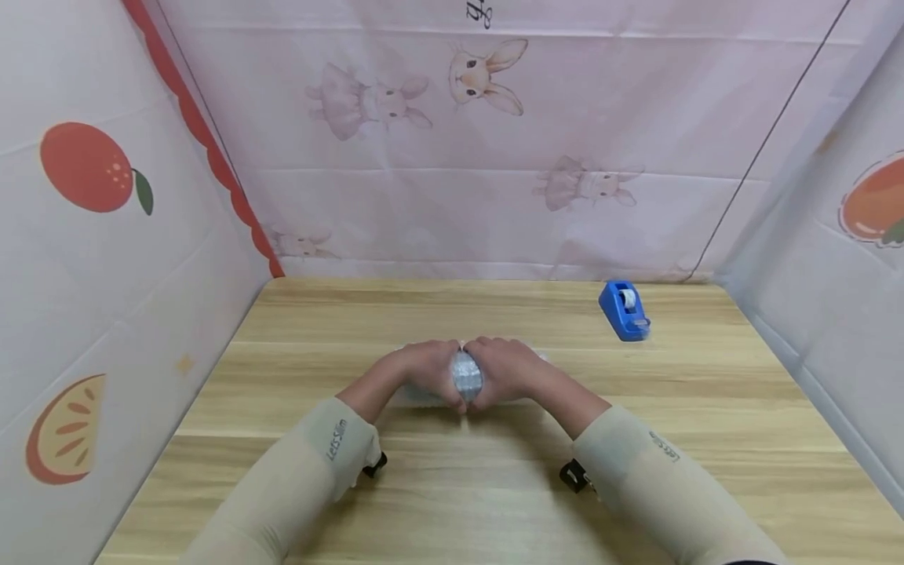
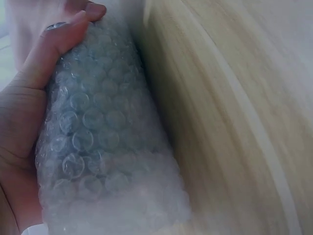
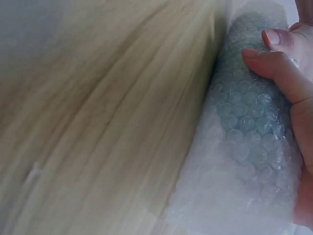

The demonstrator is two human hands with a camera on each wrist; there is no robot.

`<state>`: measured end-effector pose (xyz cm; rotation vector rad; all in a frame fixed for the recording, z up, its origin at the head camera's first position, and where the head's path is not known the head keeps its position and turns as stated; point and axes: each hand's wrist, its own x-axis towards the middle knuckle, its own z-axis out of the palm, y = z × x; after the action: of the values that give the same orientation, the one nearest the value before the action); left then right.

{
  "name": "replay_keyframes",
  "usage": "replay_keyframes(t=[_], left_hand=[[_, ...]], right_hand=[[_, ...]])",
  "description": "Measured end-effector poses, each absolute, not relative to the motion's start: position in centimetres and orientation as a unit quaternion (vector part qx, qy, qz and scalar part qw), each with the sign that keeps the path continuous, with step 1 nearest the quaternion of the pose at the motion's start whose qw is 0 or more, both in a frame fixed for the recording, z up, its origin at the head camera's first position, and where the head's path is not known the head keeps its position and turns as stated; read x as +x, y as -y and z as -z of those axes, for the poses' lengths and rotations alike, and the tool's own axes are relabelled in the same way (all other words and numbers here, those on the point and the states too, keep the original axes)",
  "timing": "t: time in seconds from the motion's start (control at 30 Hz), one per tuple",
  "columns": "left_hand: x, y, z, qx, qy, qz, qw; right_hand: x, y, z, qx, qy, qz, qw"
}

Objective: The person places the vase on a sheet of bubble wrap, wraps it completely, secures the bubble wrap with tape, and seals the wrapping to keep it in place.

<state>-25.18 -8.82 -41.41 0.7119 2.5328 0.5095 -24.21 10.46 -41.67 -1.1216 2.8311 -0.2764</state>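
Both hands hold a roll of bubble wrap (image 1: pixel 467 377) that lies crosswise at the middle of the table. Its clear bubbles look greyish-green, and I cannot tell what, if anything, is inside. The left hand (image 1: pixel 431 370) grips it left of centre, the right hand (image 1: pixel 503 370) right of centre, their thumbs close together on the near side. In the left wrist view the roll (image 2: pixel 98 117) runs along the palm, with the thumb (image 2: pixel 61 41) over it. The right wrist view shows the roll's other end (image 3: pixel 244 142) under the right thumb (image 3: pixel 274 66); the remaining fingers are mostly hidden.
A blue tape dispenser (image 1: pixel 625 312) with a roll of tape stands at the back right of the wooden table (image 1: pixel 466 502). Printed cloth walls (image 1: pixel 452 212) enclose the back and both sides. Dark wrist straps (image 1: pixel 575 475) show below the sleeves.
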Motion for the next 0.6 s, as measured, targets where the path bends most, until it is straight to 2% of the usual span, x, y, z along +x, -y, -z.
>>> replay_keyframes(t=[0.37, 0.6], left_hand=[[-25.29, 8.85, 41.57, 0.256, -0.911, -0.206, 0.250], [-25.30, 8.93, 41.45, 0.251, -0.904, -0.233, 0.256]], right_hand=[[-24.29, -10.37, 42.01, -0.361, -0.928, 0.072, 0.048], [-24.88, -10.23, 41.86, -0.363, -0.923, 0.095, 0.079]])
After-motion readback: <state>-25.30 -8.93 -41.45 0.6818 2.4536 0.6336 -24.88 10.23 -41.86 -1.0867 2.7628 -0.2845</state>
